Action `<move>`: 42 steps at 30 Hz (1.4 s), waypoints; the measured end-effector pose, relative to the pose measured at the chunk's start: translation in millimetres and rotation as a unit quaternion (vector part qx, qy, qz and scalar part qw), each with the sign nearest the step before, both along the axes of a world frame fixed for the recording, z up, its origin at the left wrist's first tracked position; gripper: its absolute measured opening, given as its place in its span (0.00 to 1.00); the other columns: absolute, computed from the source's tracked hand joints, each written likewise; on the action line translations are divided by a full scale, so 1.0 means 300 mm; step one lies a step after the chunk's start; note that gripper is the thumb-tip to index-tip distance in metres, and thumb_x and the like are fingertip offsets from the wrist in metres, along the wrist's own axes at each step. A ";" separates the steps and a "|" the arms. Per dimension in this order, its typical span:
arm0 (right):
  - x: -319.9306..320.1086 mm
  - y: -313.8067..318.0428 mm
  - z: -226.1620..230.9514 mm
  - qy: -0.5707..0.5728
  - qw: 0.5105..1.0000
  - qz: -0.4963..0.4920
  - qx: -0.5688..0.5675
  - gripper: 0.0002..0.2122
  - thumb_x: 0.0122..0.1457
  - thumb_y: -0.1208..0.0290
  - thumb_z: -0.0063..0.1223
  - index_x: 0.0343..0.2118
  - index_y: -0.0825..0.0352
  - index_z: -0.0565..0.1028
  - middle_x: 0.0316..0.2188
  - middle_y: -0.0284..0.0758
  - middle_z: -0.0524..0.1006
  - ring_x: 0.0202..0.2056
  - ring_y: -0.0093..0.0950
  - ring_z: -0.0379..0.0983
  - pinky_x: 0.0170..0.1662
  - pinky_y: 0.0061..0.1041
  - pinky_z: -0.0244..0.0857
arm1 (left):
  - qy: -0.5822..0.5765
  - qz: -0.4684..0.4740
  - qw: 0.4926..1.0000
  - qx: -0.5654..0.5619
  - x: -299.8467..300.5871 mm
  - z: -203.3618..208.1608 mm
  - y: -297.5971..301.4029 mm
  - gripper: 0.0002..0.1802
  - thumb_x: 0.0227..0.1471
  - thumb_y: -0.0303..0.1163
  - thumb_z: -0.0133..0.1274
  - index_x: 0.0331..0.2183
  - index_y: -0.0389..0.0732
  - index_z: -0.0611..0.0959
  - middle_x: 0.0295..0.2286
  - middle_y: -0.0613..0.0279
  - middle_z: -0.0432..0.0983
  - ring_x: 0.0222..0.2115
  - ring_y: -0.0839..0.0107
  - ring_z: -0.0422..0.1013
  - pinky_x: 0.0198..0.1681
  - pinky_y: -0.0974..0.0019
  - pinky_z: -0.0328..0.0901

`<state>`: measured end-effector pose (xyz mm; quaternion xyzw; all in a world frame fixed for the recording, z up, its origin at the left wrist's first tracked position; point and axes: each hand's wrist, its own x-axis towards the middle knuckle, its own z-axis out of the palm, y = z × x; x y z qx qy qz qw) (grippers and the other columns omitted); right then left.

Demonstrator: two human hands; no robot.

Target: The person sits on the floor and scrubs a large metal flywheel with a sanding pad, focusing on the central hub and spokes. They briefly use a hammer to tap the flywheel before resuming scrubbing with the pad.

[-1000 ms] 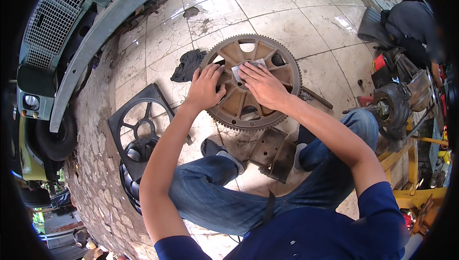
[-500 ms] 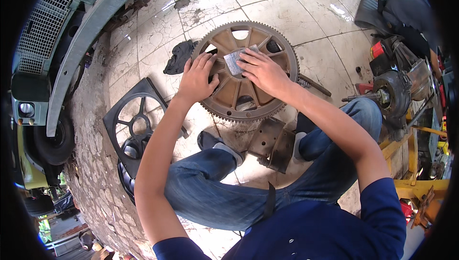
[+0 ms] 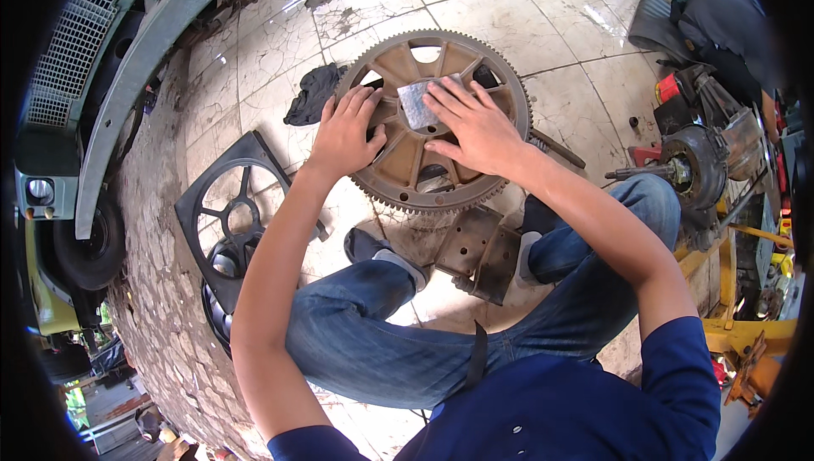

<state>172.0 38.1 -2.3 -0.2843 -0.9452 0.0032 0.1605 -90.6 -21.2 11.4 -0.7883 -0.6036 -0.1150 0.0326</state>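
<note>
A large brown gear wheel (image 3: 395, 180) with a toothed rim, spokes and open gaps lies in front of me. My left hand (image 3: 346, 132) rests over its left rim, fingers stretched inward and thumb apart. On the hub is a flat, mottled grey pad (image 3: 414, 105). My right hand (image 3: 479, 130) presses it down with flat fingers, which hide its right part. The right thumb is spread away from the pad, over the wheel. A dark, crumpled cloth (image 3: 312, 95) lies beside the wheel on the left.
Near my feet lies a brown metal bracket (image 3: 476, 249). A black fan shroud (image 3: 191, 207) is at left, by the rough floor strip. Right of the wheel lies a metal bar (image 3: 560, 152). Greasy machinery (image 3: 699, 164) and another person (image 3: 729, 33) are at right; a vehicle bumper (image 3: 127, 80) is at left.
My right fingers and the pad have shifted slightly over the hub, and the right thumb now shows spread out. My left hand stays on the rim. The whole view has shifted a little.
</note>
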 end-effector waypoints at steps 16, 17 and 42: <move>0.004 -0.033 0.005 0.013 0.999 -0.018 0.032 0.25 0.64 0.51 0.49 0.59 0.60 0.72 0.63 0.36 0.66 0.69 0.37 0.49 0.68 0.55 0.43 | 0.006 0.003 1.000 -0.006 0.001 0.006 0.006 0.32 0.53 0.38 0.52 0.59 0.43 0.69 0.58 0.56 0.65 0.63 0.59 0.58 0.65 0.46 0.52; 0.003 -0.032 0.001 0.022 0.999 -0.008 0.035 0.23 0.64 0.53 0.50 0.58 0.60 0.73 0.62 0.35 0.67 0.68 0.35 0.51 0.67 0.54 0.44 | 0.007 0.003 1.000 -0.006 0.002 0.005 0.006 0.32 0.53 0.38 0.52 0.59 0.43 0.69 0.58 0.56 0.65 0.63 0.59 0.58 0.65 0.46 0.52; -0.020 -0.019 -0.030 0.016 1.000 -0.023 -0.009 0.38 0.62 0.37 0.41 0.65 0.65 0.61 0.67 0.43 0.57 0.70 0.40 0.47 0.69 0.53 0.40 | -0.006 -0.002 1.000 0.006 -0.004 -0.006 0.007 0.31 0.54 0.41 0.51 0.58 0.41 0.71 0.57 0.56 0.66 0.62 0.60 0.58 0.64 0.42 0.52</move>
